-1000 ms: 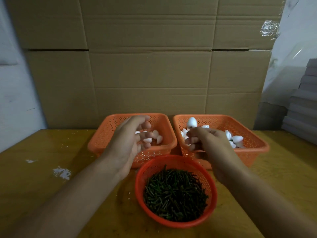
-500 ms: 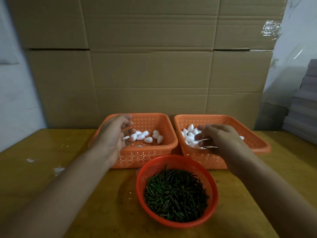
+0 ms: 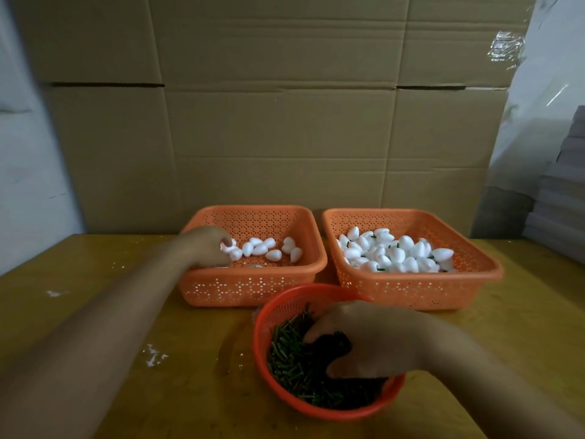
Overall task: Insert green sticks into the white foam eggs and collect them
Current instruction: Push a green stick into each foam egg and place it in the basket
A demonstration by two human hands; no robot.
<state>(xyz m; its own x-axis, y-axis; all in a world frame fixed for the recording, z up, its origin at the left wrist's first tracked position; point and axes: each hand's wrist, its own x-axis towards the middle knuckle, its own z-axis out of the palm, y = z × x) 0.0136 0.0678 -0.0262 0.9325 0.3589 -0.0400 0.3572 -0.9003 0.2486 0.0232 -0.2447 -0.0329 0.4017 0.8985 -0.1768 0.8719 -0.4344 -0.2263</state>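
Cardboard backs the yellow table (image 3: 95, 312); left hand (image 3: 202, 247) pinches a plain foam egg (image 3: 228, 247) in the left basket (image 3: 253, 293), right hand (image 3: 364, 340) curls into the green sticks (image 3: 291, 353), grasp hidden, finished eggs (image 3: 395, 253) collected in the right basket (image 3: 411, 291)

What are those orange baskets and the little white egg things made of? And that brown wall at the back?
The orange baskets look like moulded plastic: thin walls pierced with neat rows of holes, with a slight sheen. The white eggs look like matte foam, with crumbs like it scattered on the table. The brown wall is plainly corrugated cardboard, with fold creases and a strip of clear tape.
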